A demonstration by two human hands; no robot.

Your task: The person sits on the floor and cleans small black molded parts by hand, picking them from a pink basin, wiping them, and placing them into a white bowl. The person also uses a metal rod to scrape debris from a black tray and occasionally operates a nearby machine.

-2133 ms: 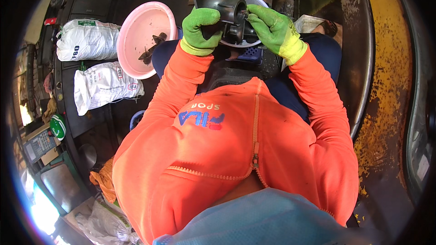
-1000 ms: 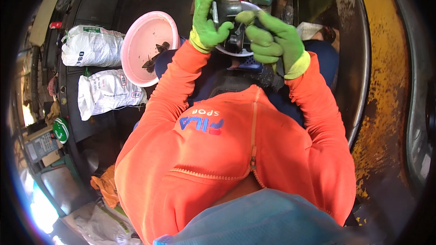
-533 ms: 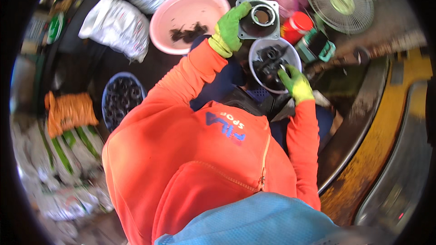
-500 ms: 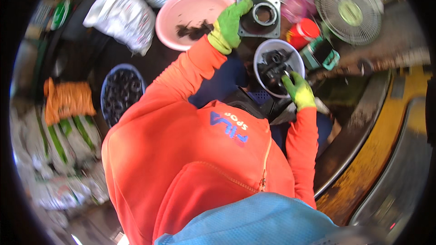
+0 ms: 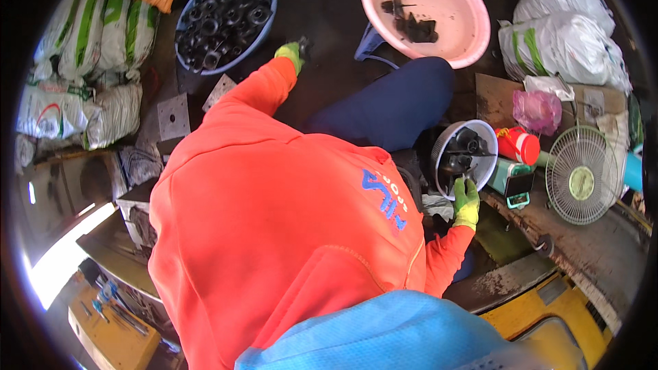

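My left hand [image 5: 290,56], in a yellow-green glove, reaches out over the dark floor to the right of a blue basin [image 5: 273,14] heaped with black round fittings [image 5: 212,24]. A small dark part [image 5: 303,44] shows at its fingertips, too blurred to name. My right hand [image 5: 467,207], gloved alike, is at the near rim of a pale tub [image 5: 491,144] holding several black moulded parts [image 5: 469,142]. Its fingers are pinched around something small and shiny [image 5: 463,179] that I cannot make out.
A pink basin [image 5: 473,44] with dark scraps lies beyond my knee [image 5: 411,96]. White sacks [image 5: 565,48], a red jug [image 5: 519,145], a green box-like device [image 5: 506,177] and a fan [image 5: 581,181] line the right. Stacked sacks [image 5: 82,48] and perforated metal plates [image 5: 173,118] stand left.
My view has swung left. The left hand has moved away from the pink basin toward the blue one; the square grey-flanged black part it held no longer shows clearly. My right hand remains at the tub.
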